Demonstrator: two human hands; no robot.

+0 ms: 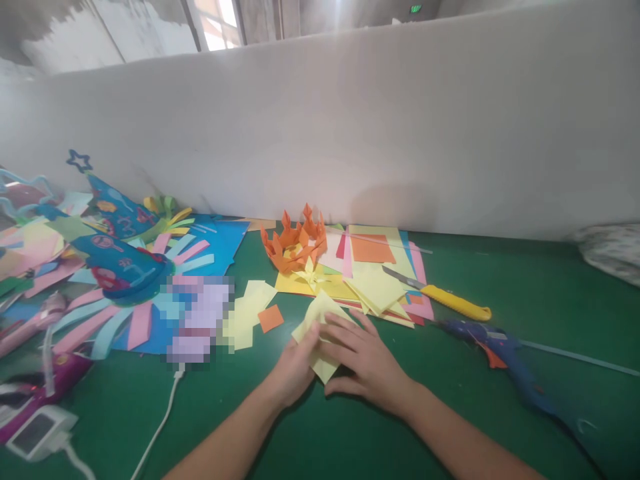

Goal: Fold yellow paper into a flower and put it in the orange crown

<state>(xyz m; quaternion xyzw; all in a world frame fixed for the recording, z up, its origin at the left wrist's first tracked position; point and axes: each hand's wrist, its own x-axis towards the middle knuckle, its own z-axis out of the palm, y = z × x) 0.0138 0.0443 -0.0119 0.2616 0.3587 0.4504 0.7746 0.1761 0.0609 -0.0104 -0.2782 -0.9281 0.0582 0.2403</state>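
Note:
A pale yellow sheet of folding paper point(323, 308) lies between my hands at the near middle of the table. My left hand point(296, 365) grips its left edge, thumb on top; its other fingers are mostly hidden. Spread fingers of my right hand point(361, 360) rest across the sheet's right side, partly covering it. Just beyond are a folded yellow paper star-shaped flower point(311, 275) and an orange folded-paper crown point(273, 248). More pale yellow sheets point(380, 291) lie on a stack of coloured paper to the right. A small orange square point(271, 319) sits left of my hands.
A yellow-handled utility knife point(457, 303) lies right, its blade out. Nearer is a blue glue gun point(520, 373). Decorated blue paper hats point(120, 263), a pixelated device on a white cable point(167, 407), and a magenta tool point(65, 377) occupy the left. A white partition point(450, 133) bounds the green table point(500, 440).

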